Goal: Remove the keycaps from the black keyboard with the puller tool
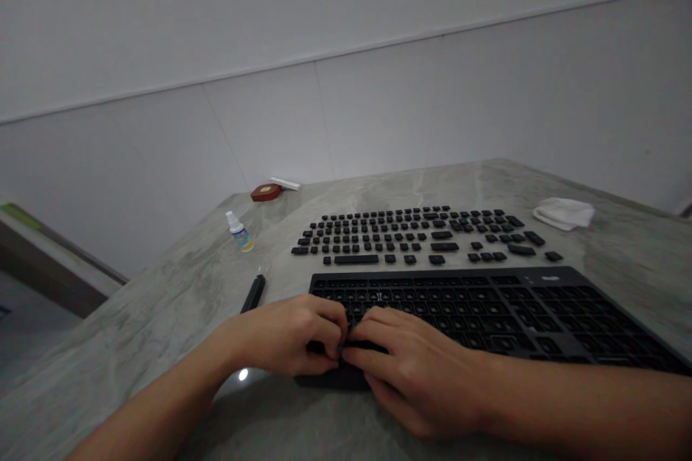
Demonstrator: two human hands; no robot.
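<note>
A black keyboard (486,313) lies in front of me, its keycaps removed so that rows of square key sockets show. Over its lower left corner my left hand (295,335) has its fingers bent inward, thumb and fingertips pressed together. My right hand (411,367) meets it there from the right, fingers curled and tips almost touching the left ones. A tiny dark bit shows between the fingertips, too small and shaded to name. Beyond the keyboard, loose black keycaps (357,259) are laid out in rows much like a keyboard layout.
Left of the keyboard lies a dark pen-like tool (254,293) with a clear tip. A small white spray bottle (239,233) stands behind it. Farther back are a reddish-brown case (266,192) and a white strip (285,184). A folded white cloth (564,214) rests on the marbled table (178,288) at right.
</note>
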